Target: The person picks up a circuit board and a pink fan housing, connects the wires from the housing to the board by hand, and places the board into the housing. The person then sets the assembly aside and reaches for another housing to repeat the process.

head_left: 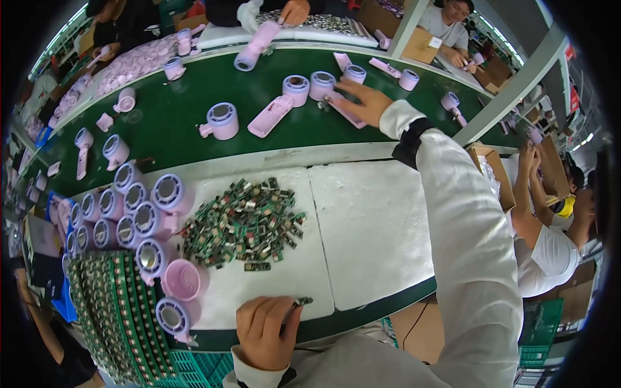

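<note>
My left hand (266, 331) is closed at the near edge of the white work surface, with a small green circuit board (303, 301) pinched between thumb and fingers. Stretched out over the green belt (174, 123), my right hand (367, 103) has its fingers apart. It is over a pink handle shell (346, 111) joined to a round lilac fan head (322, 85); whether the fingertips touch it I cannot tell. Just left of it lies another pink fan, its handle shell (270, 116) open side up. A loose pile of small circuit boards (244, 220) sits between my hands.
Several round lilac fan heads (150, 218) stand grouped at the left, beside a pink cup-shaped part (185, 280). Strips of green circuit panels (119, 310) are stacked in front of them. A slanted metal post (517, 84) rises at the right. Across the belt, a co-worker's gloved hand (250, 14) is near a pink fan (257, 46).
</note>
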{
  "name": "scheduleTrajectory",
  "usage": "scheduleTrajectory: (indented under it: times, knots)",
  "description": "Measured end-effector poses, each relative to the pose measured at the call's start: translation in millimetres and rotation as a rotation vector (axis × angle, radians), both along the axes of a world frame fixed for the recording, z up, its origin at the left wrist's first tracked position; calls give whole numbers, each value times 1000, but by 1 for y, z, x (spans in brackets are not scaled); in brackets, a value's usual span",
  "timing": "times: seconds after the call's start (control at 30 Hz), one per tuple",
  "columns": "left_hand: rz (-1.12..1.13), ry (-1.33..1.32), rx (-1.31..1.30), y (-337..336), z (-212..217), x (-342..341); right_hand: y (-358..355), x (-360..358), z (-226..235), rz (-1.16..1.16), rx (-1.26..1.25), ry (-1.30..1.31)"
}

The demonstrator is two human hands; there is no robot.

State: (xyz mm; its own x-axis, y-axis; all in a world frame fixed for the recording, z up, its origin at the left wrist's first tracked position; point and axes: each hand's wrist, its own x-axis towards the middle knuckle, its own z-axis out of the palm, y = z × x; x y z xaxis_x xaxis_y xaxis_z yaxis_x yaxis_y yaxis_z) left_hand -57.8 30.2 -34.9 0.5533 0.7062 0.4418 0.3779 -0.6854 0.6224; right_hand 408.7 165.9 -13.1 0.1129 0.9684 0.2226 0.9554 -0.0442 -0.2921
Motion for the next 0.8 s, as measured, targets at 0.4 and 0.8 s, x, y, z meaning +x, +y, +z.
scheduleTrajectory:
  times: [0.4,0.8]
  knots:
    - [-52,-61,-206,8,16,-17,-38,282,5,-872,-43,-339]
    - [-125,-140,-264,13,5,-28,-44,235,16,-1164,-67,201]
